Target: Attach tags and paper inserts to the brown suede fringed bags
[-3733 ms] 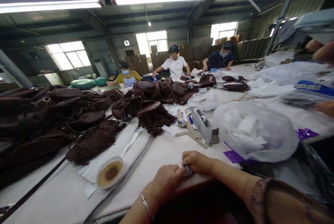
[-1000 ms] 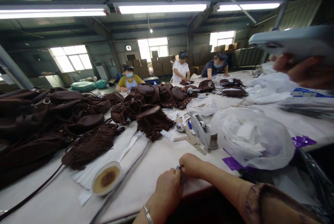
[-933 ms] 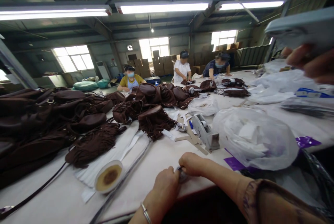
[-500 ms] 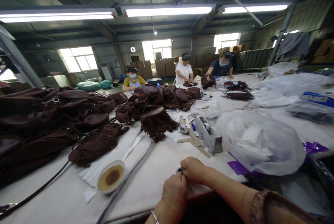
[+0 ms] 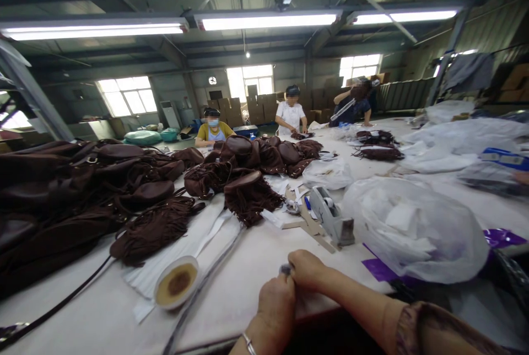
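Both of my hands are at the near edge of the white-covered table (image 5: 231, 289), close together with fingers closed. My left hand (image 5: 275, 305), with a bracelet at the wrist, is clenched. Against it, my right hand (image 5: 308, 269) is curled with its fingertips bent inward. A small greyish piece (image 5: 285, 269) shows between them; its kind is too small and blurred to make out. The grey tape dispenser (image 5: 332, 217) stands just beyond my right hand. Farther left lies a dark brown fringed bag (image 5: 250, 200).
Brown bags (image 5: 99, 178) are heaped along the left. A bowl of yellowish stuff (image 5: 177, 283) sits at the near left, beside a clear plastic strip (image 5: 206, 283). On the right bulges a clear plastic bag (image 5: 417, 228) of white scraps. Several co-workers stand or sit across the table.
My hands stay together, and a bit more of the greyish piece shows between them. Across the table, the co-worker at right has lifted a brown item up before the face. The view shifts slightly.
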`<control>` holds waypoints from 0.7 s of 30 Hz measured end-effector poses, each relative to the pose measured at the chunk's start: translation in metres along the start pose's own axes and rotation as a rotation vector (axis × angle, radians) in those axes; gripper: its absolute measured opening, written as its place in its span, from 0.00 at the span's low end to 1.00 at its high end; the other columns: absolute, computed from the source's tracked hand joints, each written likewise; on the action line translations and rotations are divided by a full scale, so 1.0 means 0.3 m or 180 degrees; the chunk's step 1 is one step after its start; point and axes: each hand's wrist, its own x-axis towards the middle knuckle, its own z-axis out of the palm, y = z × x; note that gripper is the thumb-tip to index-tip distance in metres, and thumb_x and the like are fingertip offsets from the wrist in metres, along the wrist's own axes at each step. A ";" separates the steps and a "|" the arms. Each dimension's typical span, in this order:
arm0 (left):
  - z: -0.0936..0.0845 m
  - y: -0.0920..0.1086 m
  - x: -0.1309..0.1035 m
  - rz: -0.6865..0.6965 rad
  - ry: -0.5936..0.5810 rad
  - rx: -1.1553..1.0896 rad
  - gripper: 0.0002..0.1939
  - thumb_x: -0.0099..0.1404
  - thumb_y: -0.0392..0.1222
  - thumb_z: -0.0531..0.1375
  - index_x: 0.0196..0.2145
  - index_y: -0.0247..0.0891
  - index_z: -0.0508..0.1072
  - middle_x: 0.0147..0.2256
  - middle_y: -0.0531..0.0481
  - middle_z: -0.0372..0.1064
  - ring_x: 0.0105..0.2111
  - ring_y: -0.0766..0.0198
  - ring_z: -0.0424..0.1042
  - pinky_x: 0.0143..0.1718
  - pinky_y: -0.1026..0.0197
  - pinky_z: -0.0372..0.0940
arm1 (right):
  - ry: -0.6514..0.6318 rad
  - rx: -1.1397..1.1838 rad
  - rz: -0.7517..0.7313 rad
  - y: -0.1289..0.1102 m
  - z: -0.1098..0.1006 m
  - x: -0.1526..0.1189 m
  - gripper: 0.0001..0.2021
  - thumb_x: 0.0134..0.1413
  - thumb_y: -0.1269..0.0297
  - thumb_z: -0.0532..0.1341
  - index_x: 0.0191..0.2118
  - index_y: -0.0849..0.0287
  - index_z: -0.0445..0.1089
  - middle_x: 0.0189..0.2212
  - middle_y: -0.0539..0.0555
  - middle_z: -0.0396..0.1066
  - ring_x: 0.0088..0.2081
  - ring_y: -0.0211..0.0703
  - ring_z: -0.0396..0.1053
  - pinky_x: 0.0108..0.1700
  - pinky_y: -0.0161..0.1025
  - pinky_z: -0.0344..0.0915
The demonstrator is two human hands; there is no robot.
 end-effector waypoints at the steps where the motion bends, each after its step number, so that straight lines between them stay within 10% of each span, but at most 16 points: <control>1: -0.005 -0.011 -0.007 0.0104 -0.0021 -0.0001 0.17 0.68 0.30 0.50 0.49 0.39 0.73 0.42 0.41 0.76 0.40 0.52 0.77 0.39 0.55 0.69 | -0.0053 -0.0013 -0.0140 0.012 -0.012 0.000 0.12 0.53 0.68 0.59 0.39 0.63 0.78 0.40 0.66 0.79 0.43 0.57 0.76 0.39 0.41 0.65; 6: -0.039 -0.090 0.003 0.0452 -0.0244 0.0102 0.13 0.65 0.36 0.56 0.46 0.40 0.75 0.39 0.43 0.76 0.36 0.53 0.76 0.38 0.57 0.68 | -0.0211 -0.0053 -0.0632 0.051 -0.053 0.000 0.09 0.49 0.67 0.64 0.38 0.58 0.79 0.40 0.62 0.79 0.45 0.58 0.76 0.45 0.43 0.65; 14: -0.034 -0.011 0.037 0.0126 -0.0004 -0.0083 0.19 0.72 0.35 0.46 0.49 0.39 0.74 0.45 0.43 0.76 0.44 0.55 0.75 0.45 0.58 0.67 | 0.0119 0.0036 0.0187 0.015 0.003 -0.021 0.16 0.61 0.63 0.54 0.44 0.67 0.75 0.42 0.69 0.77 0.44 0.61 0.76 0.40 0.45 0.67; 21: -0.077 -0.102 0.038 0.0349 -0.0312 0.0030 0.13 0.68 0.47 0.56 0.43 0.41 0.78 0.38 0.43 0.77 0.38 0.51 0.77 0.40 0.56 0.69 | -0.0133 0.0126 -0.0586 0.084 -0.034 -0.010 0.10 0.54 0.62 0.62 0.40 0.58 0.78 0.41 0.60 0.79 0.48 0.56 0.74 0.47 0.41 0.64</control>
